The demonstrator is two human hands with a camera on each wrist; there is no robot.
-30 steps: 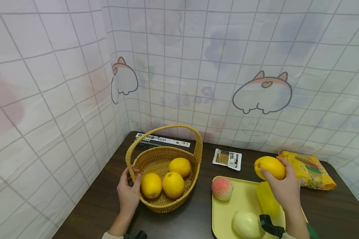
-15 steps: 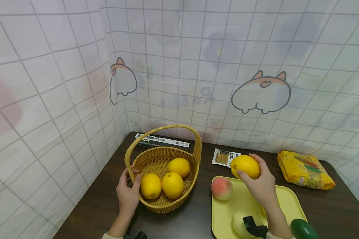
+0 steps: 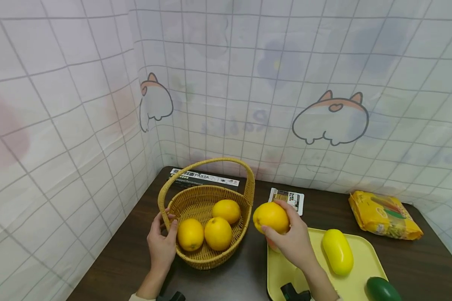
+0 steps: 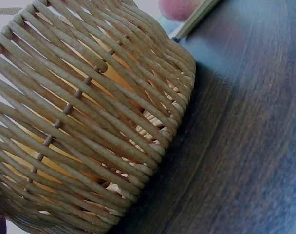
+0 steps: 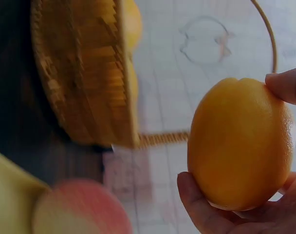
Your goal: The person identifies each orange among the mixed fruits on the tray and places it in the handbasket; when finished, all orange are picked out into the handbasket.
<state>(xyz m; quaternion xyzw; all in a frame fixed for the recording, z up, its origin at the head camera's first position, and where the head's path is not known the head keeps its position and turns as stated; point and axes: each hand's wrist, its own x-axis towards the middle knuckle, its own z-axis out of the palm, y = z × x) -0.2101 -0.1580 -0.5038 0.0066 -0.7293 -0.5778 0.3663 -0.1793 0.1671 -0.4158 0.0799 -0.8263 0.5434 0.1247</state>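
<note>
My right hand (image 3: 295, 246) holds an oval yellow-orange fruit (image 3: 271, 218), like an orange, between thumb and fingers. It hangs in the air just right of the wicker basket (image 3: 207, 263). In the right wrist view the held fruit (image 5: 240, 146) fills the right side, with the basket (image 5: 84, 73) beyond it. Three similar fruits (image 3: 218, 233) lie inside the basket. My left hand (image 3: 163, 242) grips the basket's left rim by the foot of its arched handle (image 3: 203, 162). In the left wrist view only the woven wall (image 4: 84, 117) shows up close, with barely a fingertip.
A yellow tray (image 3: 361, 251) at right carries a yellow oblong fruit (image 3: 337, 252) and a green one (image 3: 382, 289). A peach (image 5: 82, 209) on its left side is mostly behind my right hand. Behind stand a pasta box (image 3: 207, 177), a small sachet (image 3: 295, 200) and a yellow packet (image 3: 386, 215).
My right hand has carried the fruit leftward from over the tray's right part to near the basket, covering the peach and uncovering the yellow oblong fruit. The left hand and basket stay put.
</note>
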